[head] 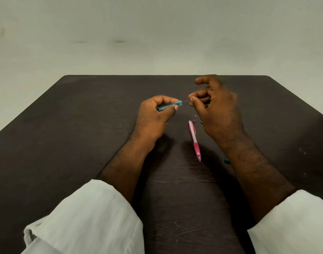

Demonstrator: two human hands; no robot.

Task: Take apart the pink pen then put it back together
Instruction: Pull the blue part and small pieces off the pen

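Observation:
The pink pen (194, 140) lies on the dark table (83, 125) between my hands, tip toward me, touched by neither hand. A small pale cap-like piece (194, 118) rests just beyond its far end. My left hand (155, 116) grips a slim teal case (170, 105), its open end pointing right. My right hand (215, 109) pinches a thin dark lead (186, 101) between thumb and forefinger; the lead runs from the case's mouth to my fingertips.
A small teal piece (226, 160) lies on the table beside my right forearm, partly hidden by it. White sleeves cover both forearms near the table's front edge. A pale wall rises behind the table's far edge.

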